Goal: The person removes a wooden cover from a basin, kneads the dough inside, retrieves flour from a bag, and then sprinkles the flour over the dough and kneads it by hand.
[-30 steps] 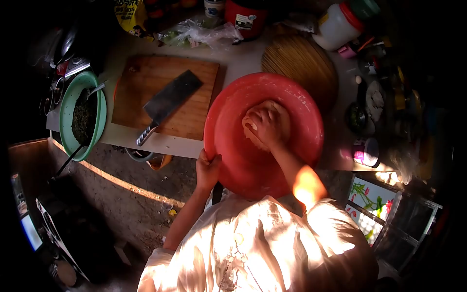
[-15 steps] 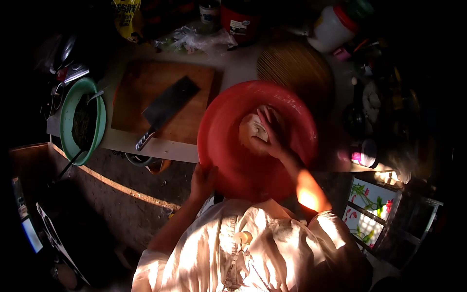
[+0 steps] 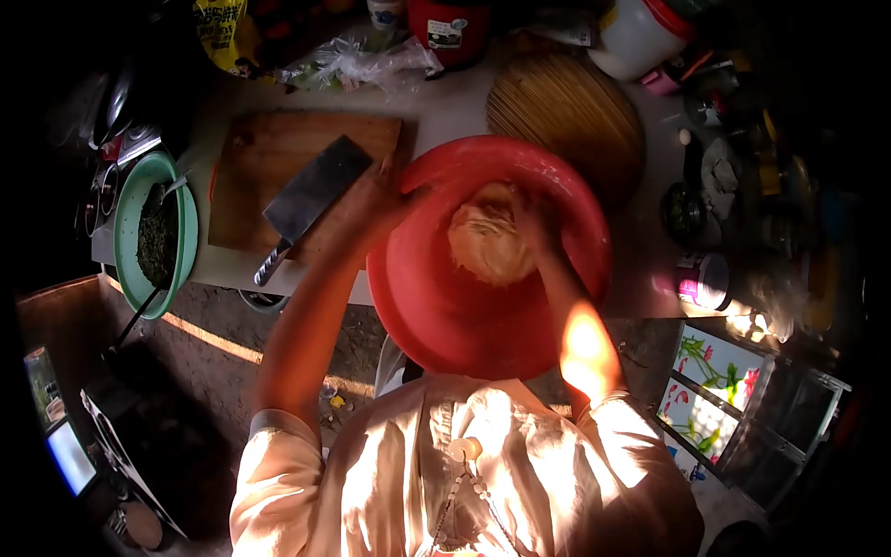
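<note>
Watching remotely, I see the red basin (image 3: pixel 455 330) with the pale dough (image 3: pixel 485 246) inside it, my right hand (image 3: pixel 535 221) loosely open against the dough's right side, and my left hand (image 3: pixel 394 192) blurred at the basin's far-left rim, its grip too unclear to tell.

A pale, rounded lump of dough (image 3: pixel 484 247) with a creased, uneven top lies in a wide red bowl (image 3: pixel 455 325). The bowl, marked whitish along its far right wall, sits mid-scene; the dough's shadowed right edge seems rounded too.
</note>
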The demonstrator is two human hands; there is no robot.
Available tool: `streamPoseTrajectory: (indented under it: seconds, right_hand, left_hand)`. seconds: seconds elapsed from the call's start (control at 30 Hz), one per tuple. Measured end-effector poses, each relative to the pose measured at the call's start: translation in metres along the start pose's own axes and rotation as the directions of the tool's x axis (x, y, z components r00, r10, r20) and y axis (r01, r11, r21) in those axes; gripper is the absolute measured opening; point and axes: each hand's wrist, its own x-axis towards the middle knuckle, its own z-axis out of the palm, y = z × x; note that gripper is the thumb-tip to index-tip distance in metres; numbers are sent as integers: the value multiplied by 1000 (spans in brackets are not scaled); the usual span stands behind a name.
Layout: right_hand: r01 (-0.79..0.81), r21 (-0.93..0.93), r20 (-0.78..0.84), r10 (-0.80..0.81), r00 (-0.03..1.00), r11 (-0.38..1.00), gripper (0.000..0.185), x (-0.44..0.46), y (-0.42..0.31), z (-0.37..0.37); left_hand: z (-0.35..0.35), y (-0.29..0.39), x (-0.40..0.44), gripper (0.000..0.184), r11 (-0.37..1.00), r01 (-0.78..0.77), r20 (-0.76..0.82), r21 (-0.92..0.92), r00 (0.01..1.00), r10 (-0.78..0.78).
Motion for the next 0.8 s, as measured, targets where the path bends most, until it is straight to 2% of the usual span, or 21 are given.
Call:
streamPoseTrajectory:
  seconds: [0.03,0.07,0.1,0.13,0.17,0.2,0.27,0.3,0.33,0.4,0.47,0.5,0.57,0.6,0.67,0.7,0.77,0.8]
  right_hand:
    - [64,-48,-40,-66,997,997,51,4,1,9]
    - [-125,-57,-5,125,992,991,41,9,-2,13]
    - [-121,-59,-5,121,993,991,41,9,-10,7]
    - [-71,32,44,70,997,997,37,8,-18,0]
    - [-24,126,87,13,996,992,32,6,-28,-7]
    - [-22,128,86,11,996,991,32,3,-39,-13]
    - [246,143,143,-266,953,959,29,-9,-57,-20]
    - [244,140,148,-264,953,960,29,-16,-65,-20]
    - [272,160,257,-306,917,949,28,-22,-72,-20]
    - [294,178,365,-341,866,939,27,-43,-74,-10]
    - [486,-184,231,-443,866,854,27,-75,-61,11]
    - [487,-189,234,-443,866,853,27,-88,-59,7]
    - [627,-75,90,-620,779,776,21,-109,-54,-8]
    - [629,-79,96,-622,777,773,21,-114,-56,-24]
    - [329,303,228,-403,886,894,21,-120,-56,-57]
    - [333,299,231,-407,884,894,21,-114,-49,-60]
    - [221,294,105,-261,960,930,20,-89,-36,-61]
    - [345,241,-28,-348,937,907,21,-68,-35,-59]
  left_hand:
    - [5,1,8,54,995,87,144,-52,986,-78]
    - [12,-1,10,54,995,87,140,-56,987,-78]
    - [20,-4,9,51,991,134,78,25,988,-135]
    - [27,-7,9,47,977,184,12,103,982,-187]
    - [29,-8,8,47,977,185,8,103,982,-187]
    - [30,-8,5,44,968,219,-18,121,976,-219]
    - [30,-5,3,41,956,260,-43,134,966,-256]
    - [27,-1,2,41,948,281,-47,148,960,-277]
    - [26,2,3,42,940,301,-50,160,954,-297]
    - [28,0,5,41,941,294,-56,167,956,-288]
    - [29,0,5,41,942,288,-67,171,957,-281]
    - [29,0,4,40,939,285,-76,190,958,-276]
    - [26,1,3,40,937,285,-86,202,958,-273]
    - [24,3,2,39,939,278,-83,202,960,-266]
    - [23,0,-1,38,941,275,-78,197,961,-265]
    - [22,-3,-2,37,958,233,-59,169,972,-226]
    - [23,-10,-4,36,970,201,-46,135,979,-196]
    - [25,-15,-4,35,985,141,-58,103,989,-136]
